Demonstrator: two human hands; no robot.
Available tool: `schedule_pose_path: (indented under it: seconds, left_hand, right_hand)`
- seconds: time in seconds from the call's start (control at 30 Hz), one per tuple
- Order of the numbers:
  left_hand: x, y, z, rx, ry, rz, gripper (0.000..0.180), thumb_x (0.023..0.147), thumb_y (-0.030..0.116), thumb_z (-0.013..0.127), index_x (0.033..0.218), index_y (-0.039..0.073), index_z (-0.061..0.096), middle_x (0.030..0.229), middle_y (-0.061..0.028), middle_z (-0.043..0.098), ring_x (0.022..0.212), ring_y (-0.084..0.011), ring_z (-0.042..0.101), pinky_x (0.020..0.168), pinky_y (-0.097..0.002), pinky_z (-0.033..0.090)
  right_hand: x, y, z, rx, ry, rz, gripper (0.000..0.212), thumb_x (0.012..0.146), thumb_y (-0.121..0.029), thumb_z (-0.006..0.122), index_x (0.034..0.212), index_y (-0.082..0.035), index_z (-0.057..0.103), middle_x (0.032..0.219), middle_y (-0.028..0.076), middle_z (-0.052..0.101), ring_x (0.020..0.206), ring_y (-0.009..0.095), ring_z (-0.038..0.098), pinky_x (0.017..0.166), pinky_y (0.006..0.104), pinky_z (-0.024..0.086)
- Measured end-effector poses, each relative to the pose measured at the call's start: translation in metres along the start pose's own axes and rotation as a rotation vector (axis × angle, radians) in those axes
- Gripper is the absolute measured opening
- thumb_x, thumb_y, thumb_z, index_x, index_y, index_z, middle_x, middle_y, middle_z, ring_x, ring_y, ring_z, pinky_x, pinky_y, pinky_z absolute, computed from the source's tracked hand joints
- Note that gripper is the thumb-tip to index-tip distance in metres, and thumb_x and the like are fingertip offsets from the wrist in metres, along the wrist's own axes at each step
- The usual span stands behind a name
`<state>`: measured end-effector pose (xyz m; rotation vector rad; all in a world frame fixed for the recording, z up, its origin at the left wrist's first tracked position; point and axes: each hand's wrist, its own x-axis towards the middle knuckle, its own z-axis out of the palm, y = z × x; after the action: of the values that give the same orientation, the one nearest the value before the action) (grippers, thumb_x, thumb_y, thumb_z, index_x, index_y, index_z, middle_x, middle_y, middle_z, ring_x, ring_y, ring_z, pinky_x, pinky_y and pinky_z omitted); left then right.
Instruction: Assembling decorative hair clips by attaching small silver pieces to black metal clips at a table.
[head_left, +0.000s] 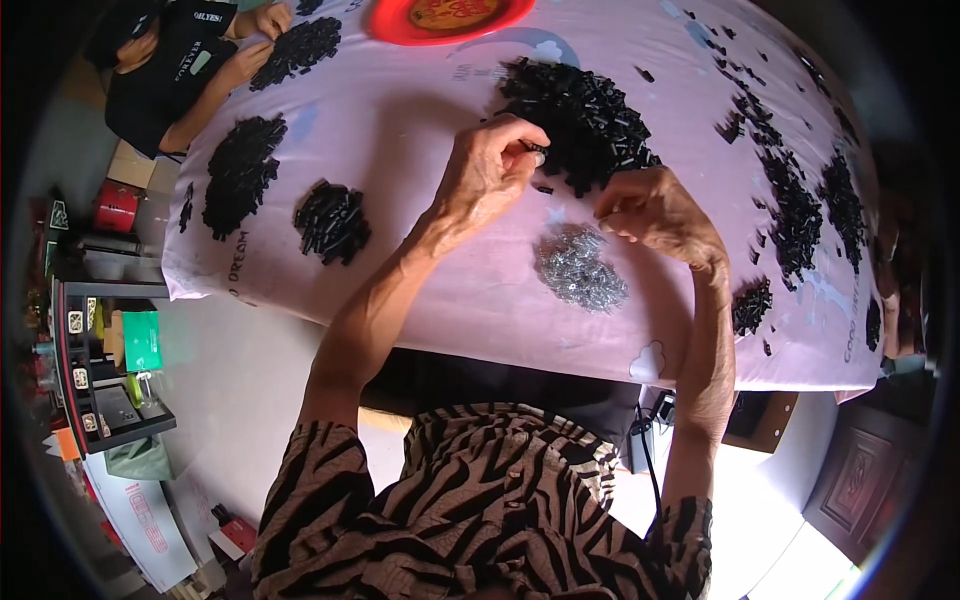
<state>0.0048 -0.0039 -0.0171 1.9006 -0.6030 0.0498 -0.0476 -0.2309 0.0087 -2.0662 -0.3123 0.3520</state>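
My left hand (492, 168) is closed in a pinch at the left edge of a big heap of small black tubular pieces (580, 115). A small dark piece (536, 149) shows at its fingertips. To the right, my right hand (660, 214) is also closed, fingers curled together, between that heap and a pile of small clear, shiny parts (582, 268). Whatever lies in its fingertips is too small to make out. The clear pile rests on the pink cloth (450, 310), nearer to me than the black heap.
A smaller black pile (333, 222) and a larger one (243, 175) lie at left. More black pieces (790, 210) spread along the right. A red round tray (450, 22) sits at the far side. Another person (165, 75) handles pieces at far left. A dark shelf (110, 360) stands left.
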Motion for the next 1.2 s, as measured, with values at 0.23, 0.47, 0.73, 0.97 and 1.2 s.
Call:
schedule_pose_path:
  seconds: [0.23,0.47,0.73,0.97,1.2]
  left_hand:
    - [0.0,0.003,0.0,-0.067,0.035,-0.027,0.019,0.078,-0.006,0.062,0.095,0.001,0.066,0.083,-0.0041,0.063,0.075,-0.0098,0.058,0.07,-0.0244,0.05]
    - [0.003,-0.001,0.005,-0.092,0.013,-0.044,0.017,0.079,-0.005,0.063,0.094,0.001,0.065,0.085,-0.0036,0.061,0.076,-0.0088,0.058,0.07,-0.0235,0.051]
    - [0.003,-0.004,0.006,-0.129,0.053,-0.013,0.015,0.077,-0.006,0.062,0.091,0.0,0.064,0.077,-0.0046,0.06,0.068,-0.0089,0.055,0.06,-0.0225,0.047]
    - [-0.004,-0.003,-0.006,-0.213,-0.014,-0.191,0.017,0.08,-0.003,0.063,0.096,0.001,0.06,0.082,-0.0034,0.062,0.075,-0.0087,0.06,0.067,-0.0235,0.05]
    - [0.0,0.002,-0.004,-0.423,-0.123,-0.284,0.016,0.082,0.001,0.063,0.096,0.001,0.056,0.086,-0.0053,0.061,0.074,-0.0121,0.061,0.068,-0.026,0.052]
  right_hand:
    - [0.006,0.004,0.009,-0.143,-0.05,-0.023,0.016,0.066,-0.007,0.063,0.08,0.0,0.067,0.069,0.009,0.064,0.06,0.017,0.059,0.058,0.0301,0.046]
    - [0.001,0.01,-0.004,-0.21,0.181,-0.116,0.014,0.068,-0.004,0.06,0.08,0.0,0.066,0.072,0.011,0.065,0.064,0.021,0.063,0.063,0.0307,0.05]
    - [0.0,0.002,-0.001,-0.26,-0.036,-0.031,0.016,0.068,-0.006,0.062,0.082,0.002,0.066,0.071,0.011,0.065,0.064,0.018,0.063,0.064,0.0297,0.05]
    - [0.004,0.007,0.019,-0.441,0.07,-0.173,0.019,0.067,-0.005,0.053,0.08,-0.001,0.066,0.074,0.014,0.066,0.066,0.028,0.064,0.064,0.0355,0.05]
    - [-0.006,0.01,0.026,-0.407,0.195,-0.27,0.017,0.065,0.001,0.052,0.078,0.0,0.062,0.076,0.013,0.063,0.068,0.027,0.063,0.064,0.0351,0.051]
